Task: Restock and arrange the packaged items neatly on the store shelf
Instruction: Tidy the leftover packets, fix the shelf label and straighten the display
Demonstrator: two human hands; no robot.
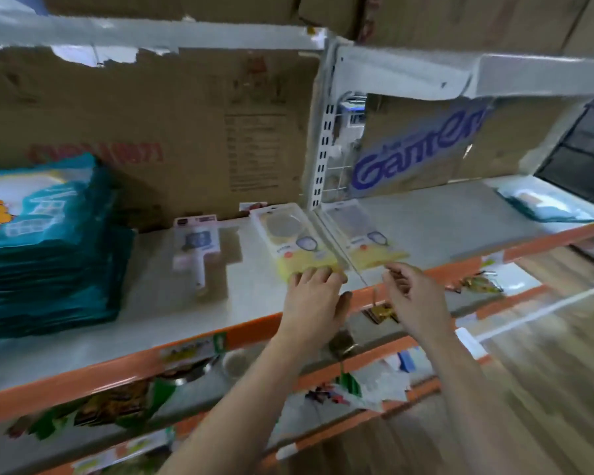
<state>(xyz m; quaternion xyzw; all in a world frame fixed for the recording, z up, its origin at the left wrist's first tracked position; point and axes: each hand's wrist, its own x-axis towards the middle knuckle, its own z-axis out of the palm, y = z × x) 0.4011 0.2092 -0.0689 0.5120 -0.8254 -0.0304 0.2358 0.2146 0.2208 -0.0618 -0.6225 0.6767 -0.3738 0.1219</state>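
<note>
From the head view, my left hand reaches onto the grey shelf, and its fingers curl over the near edge of the left yellow package, which lies flat at its 12 o'clock. My right hand hangs at 3 o'clock of the left, fingers loosely bent. Its thumb and forefinger sit at the near corner of the right yellow package; I cannot tell if they pinch it. The two packages lie side by side. A pink package lies at their 9 o'clock, with a teal stack further that way.
</note>
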